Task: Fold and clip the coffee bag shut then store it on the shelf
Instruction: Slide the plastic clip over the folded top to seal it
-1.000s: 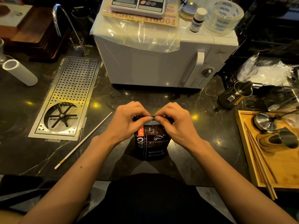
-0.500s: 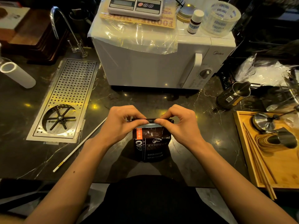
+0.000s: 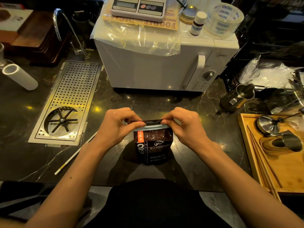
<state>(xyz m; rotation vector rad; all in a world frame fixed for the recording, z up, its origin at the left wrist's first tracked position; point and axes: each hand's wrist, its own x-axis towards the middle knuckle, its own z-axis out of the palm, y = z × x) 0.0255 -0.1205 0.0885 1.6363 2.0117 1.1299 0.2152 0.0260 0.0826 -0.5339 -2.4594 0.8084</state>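
The coffee bag [image 3: 153, 145] stands upright on the dark counter [image 3: 115, 99], its top pinched flat by the left hand [image 3: 118, 127] and right hand [image 3: 182, 127], apparently to crease the fold.

Coffee bag [image 3: 152, 148]: "GAO", "BAKED.COFFEE", "NET WEIGHT". Microwave [image 3: 164, 66]: "Midea". Tape roll [image 3: 224, 20]: "TOGETHER".

Counter [image 3: 24, 122] – dark veined stone, polished, glossy. Drip tray [image 3: 69, 99]: perforated brushed metal. Coffee bag [image 3: 153, 145] – dark glossy foil/plastic film, creased. Microwave [image 3: 156, 68] smooth white, clear crinkled plastic film on top. Right-side tray [image 3: 287, 170] matt wood; pitcher [image 3: 236, 97] shiny steel.
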